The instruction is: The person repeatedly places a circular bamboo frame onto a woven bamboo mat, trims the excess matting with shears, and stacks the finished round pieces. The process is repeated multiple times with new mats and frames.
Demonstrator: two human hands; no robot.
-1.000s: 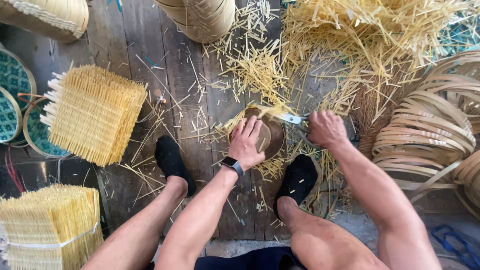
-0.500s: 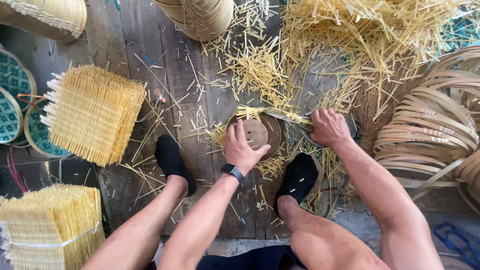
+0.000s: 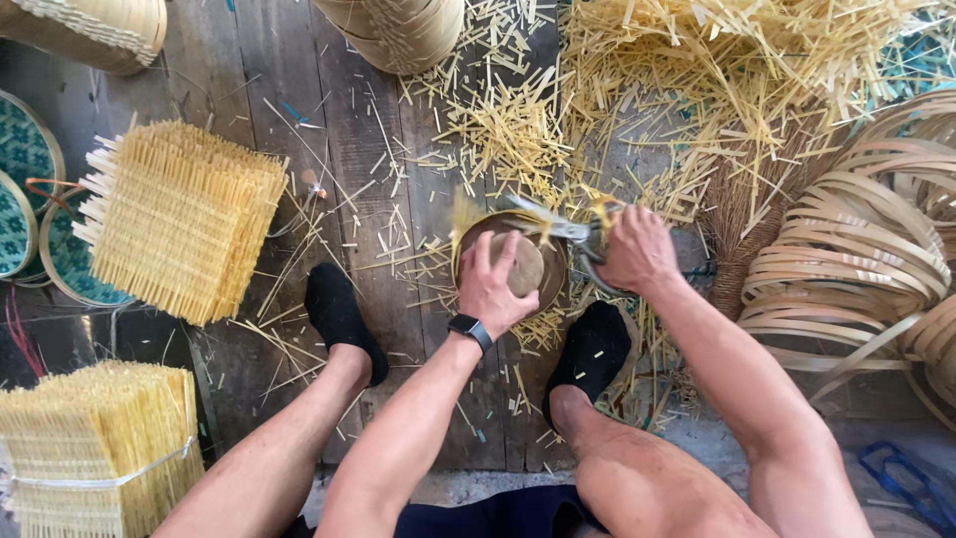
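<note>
My left hand presses flat on a brown round form that sits inside a small round bamboo tray on the plank floor, between my two feet in black socks. My right hand grips a pair of metal scissors, whose blades reach over the tray's far rim among projecting yellow strips. A black watch sits on my left wrist.
Cut bamboo slivers litter the floor ahead. A stack of square woven mats lies to the left, a tied bundle at lower left. Coiled bamboo hoops pile up on the right. Baskets stand at the top.
My left hand turned the tray and form a little and now lies flatter on it. The scissors shifted along the rim, and some strips moved to the tray's left side.
</note>
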